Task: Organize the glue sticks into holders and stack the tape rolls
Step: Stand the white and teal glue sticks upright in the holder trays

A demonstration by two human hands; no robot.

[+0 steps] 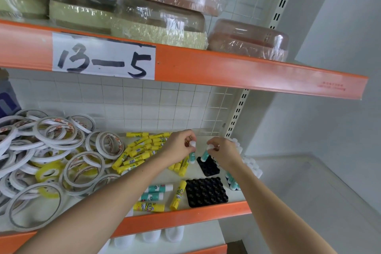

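Head view: both forearms extend forward and upward from the lower edge of the frame and converge over the right part of the shelf (pixel 206 173). The left hand (pixel 179 145) is held with the wrist slightly bent and the fingers curled together, pinching the white cap of a teal glue stick (pixel 192 154), which hangs upright just above the shelf surface. The right hand (pixel 223 149) is turned knuckles-up, fingers closed around the white cap of a second teal glue stick (pixel 205 154); this stick is tilted, with its lower end at the rear black holder (pixel 208 166). Whether that end is seated in a socket cannot be determined. A front black holder (pixel 206 191), with its round sockets visible, lies near the orange shelf edge (pixel 185 215). At the far right of the shelf, behind the right forearm, a filled holder of teal sticks (pixel 233 181) stands upright. Loose yellow glue sticks (pixel 142 150) lie in a pile behind the left forearm. Two loose teal sticks (pixel 158 188) and two more yellow sticks (pixel 178 195) lie flat just left of the front holder. The tape rolls (pixel 49 150) lie in a loose, unstacked heap covering the left part of the shelf. The upper shelf carries a paper label (pixel 103 56) reading "13-5".
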